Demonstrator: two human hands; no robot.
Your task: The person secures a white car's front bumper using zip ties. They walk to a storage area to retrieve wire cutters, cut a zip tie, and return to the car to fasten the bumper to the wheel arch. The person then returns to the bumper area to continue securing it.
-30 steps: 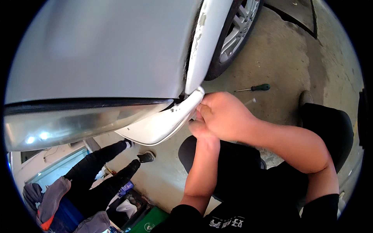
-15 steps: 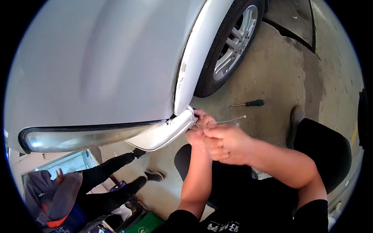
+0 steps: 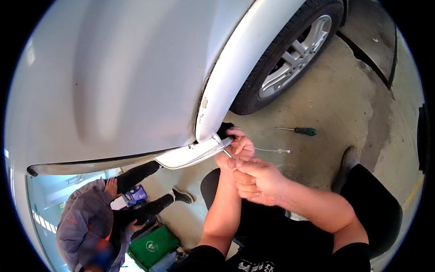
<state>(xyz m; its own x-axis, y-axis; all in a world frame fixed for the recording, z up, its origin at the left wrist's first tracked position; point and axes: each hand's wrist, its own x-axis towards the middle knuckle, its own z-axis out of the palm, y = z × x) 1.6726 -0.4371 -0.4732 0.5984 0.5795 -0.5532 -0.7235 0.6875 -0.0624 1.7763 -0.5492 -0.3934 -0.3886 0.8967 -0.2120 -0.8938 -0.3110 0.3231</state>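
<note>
At the front corner of a silver-white car bumper [image 3: 181,156], both my hands are close together. My left hand [image 3: 241,146] is closed, fingers curled beside the bumper's end, and a thin white cable tie [image 3: 274,150] sticks out past it with its small head to the right. A short white strip [image 3: 228,153] runs from the bumper's edge to my right hand [image 3: 259,180], which pinches it between thumb and forefinger. Whether that strip belongs to the same cable tie is hidden by my fingers.
A front wheel [image 3: 294,56] stands beyond my hands. On the concrete floor lies a green-handled screwdriver [image 3: 304,131]. To the left, a person in a grey jacket [image 3: 86,213] bends near a green box [image 3: 154,245]. The headlight [image 3: 95,166] sits above the bumper.
My view has shifted, so the car and screwdriver appear further right. My right hand has come slightly lower, with the white strip between the hands now showing. The other person has bent forward.
</note>
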